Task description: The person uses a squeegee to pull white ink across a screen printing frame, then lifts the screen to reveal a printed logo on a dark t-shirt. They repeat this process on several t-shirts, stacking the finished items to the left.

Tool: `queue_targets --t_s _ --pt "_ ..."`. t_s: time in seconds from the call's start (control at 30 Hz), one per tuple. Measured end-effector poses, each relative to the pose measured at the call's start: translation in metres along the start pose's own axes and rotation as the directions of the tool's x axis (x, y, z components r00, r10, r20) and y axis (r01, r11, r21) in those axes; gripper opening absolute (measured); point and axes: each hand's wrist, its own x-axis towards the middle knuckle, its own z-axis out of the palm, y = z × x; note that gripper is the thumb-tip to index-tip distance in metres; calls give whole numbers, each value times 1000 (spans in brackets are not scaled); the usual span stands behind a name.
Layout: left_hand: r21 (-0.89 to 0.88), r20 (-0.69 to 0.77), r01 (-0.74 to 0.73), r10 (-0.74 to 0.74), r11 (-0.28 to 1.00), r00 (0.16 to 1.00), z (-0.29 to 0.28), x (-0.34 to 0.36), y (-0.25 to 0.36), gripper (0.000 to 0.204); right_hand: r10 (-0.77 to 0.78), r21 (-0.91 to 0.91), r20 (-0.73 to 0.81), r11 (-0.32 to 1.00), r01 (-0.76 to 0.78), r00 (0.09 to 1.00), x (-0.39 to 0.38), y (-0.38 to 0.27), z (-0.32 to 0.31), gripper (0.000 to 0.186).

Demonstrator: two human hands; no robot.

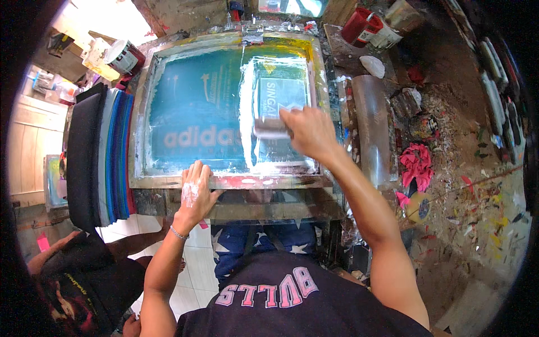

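A screen-printing frame (140, 182) lies flat on the bench before me, its blue-green mesh (182, 109) carrying several printed designs. White ink is smeared around the right-hand design and along the mesh edges. My right hand (310, 133) is closed on a squeegee (272, 128), a short blade pressed on the mesh within that design; both are slightly blurred. At the near rail, left of its middle, rests my left hand (195, 194), with its fingers laid over the wood and its thumb apart. White ink marks the back of that hand.
Left of the frame stands a stack of dark, grey and blue sheets (115, 160). Ink tubs (124, 58) sit at the back left, and a red tub (359, 28) at the back right. A pink crumpled cloth (416, 165) lies right. Another person (90, 275) is at lower left.
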Motion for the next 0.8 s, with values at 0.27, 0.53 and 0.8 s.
queue_targets --t_s 0.27,0.53,0.8 --pt "35 -30 -69 70 997 997 -3 -1 -2 51 -45 -55 -142 998 37 989 -67 -39 13 19" --pt "-75 -37 -87 84 993 996 -77 23 7 47 -140 -165 -289 982 95 947 -70 -51 -58 30" --pt "-297 28 -56 68 953 997 -259 116 41 47 -88 -335 -521 936 -108 849 11 -53 -186 45"
